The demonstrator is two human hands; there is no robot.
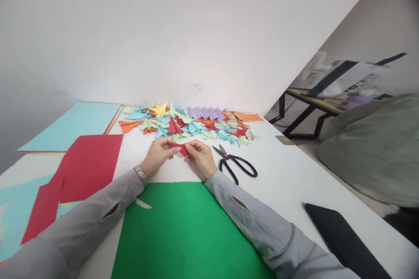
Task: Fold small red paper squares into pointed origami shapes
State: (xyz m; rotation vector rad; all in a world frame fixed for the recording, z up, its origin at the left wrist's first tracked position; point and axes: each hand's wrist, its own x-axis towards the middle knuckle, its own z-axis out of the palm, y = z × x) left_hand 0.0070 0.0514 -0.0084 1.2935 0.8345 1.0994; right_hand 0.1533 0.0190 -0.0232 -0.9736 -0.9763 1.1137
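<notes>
Green paper sheet (183,231) filling the foreground of the white worktop (278,192), between my forearms as I view them remotely. Beyond its far edge, a small red paper piece (182,150) is held between both hands: left hand (157,155) nearly closed, thumb and fingers pinching one end; right hand (203,158) similarly closed on the other. Black-handled scissors (225,156) lie just right of the right hand, blades parted; folded paper planes (175,126) are scattered beyond. Principal risks, in my judgement: unequal pull could tear or skew the red piece; covering fingertips could conceal a misaligned edge; rightward drift could bring knuckles against the blades
</notes>
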